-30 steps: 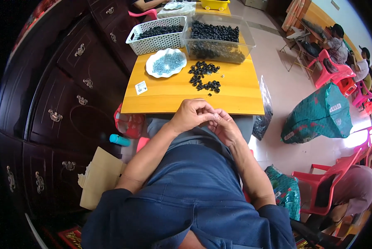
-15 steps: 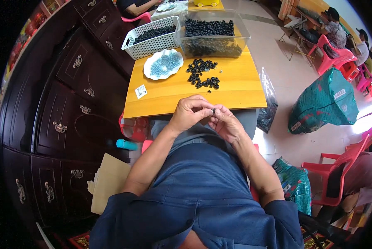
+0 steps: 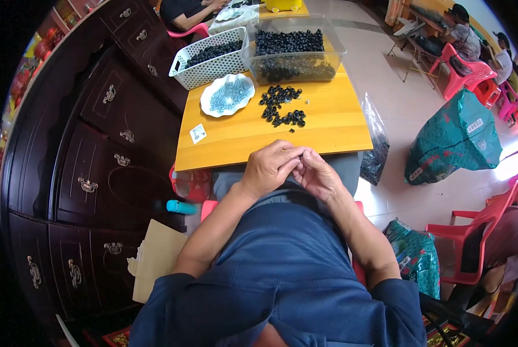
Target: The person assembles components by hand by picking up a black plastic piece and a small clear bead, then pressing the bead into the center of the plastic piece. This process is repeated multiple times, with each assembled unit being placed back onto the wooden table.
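Note:
Over my lap, just in front of the table's near edge, my left hand and my right hand meet at the fingertips. Both are closed in a pinch. The small black part seen between them half a second ago is almost wholly covered by the fingers now. On the yellow wooden table beyond lies a loose pile of small black ring-like parts. To its left stands a white wavy-edged plate holding small clear bluish pieces.
A white perforated basket and a clear plastic bin, both with black parts, stand at the table's far end. A small white square card lies left. Dark cabinets line the left; a big green bag stands right.
My left hand has turned slightly and its fingers have closed further over the fingertips of my right. The small black part between them has gone from sight. The view has shifted a little.

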{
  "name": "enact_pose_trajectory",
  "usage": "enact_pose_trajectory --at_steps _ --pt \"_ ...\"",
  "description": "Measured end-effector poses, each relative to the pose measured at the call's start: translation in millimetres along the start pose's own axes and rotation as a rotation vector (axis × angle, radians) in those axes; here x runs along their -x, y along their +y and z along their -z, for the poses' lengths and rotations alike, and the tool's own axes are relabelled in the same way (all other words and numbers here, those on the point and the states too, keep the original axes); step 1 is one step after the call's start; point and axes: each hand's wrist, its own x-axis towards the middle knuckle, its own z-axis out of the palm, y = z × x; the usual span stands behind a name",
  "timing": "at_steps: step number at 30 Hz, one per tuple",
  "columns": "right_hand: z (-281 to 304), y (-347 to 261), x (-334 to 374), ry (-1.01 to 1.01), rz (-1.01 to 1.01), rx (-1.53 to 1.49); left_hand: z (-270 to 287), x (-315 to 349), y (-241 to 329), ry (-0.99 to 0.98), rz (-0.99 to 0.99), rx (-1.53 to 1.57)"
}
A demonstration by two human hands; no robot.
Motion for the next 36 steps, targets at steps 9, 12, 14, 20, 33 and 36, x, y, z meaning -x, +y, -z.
enact_pose_trajectory --at_steps 9,12,14,20,33,36 --pt "13.4 -3.9 -3.8 -0.012 -0.009 -0.059 -1.3 -6.9 -6.9 0.083 0.016 0.018" --pt "8.1 -5.7 -2.2 0.028 0.018 -0.075 4.4 -14.1 -32.7 0.081 0.151 0.02" --pt "11.5 -7.8 -5.2 0.05 0.036 -0.09 2.3 -23.5 -51.8 0.024 0.193 -0.062" --pt "15.6 -8.4 -7.8 0.079 0.025 -0.114 -23.5 -36.0 -85.2 -0.079 0.092 -0.289" --pt "17.6 -7.6 -7.4 0.084 0.021 -0.045 -25.4 -24.8 -82.1 -0.08 0.139 -0.315" --pt "17.5 -7.2 -7.4 0.094 0.014 -0.044 -10.6 -17.3 -55.5 -0.055 0.345 0.108"
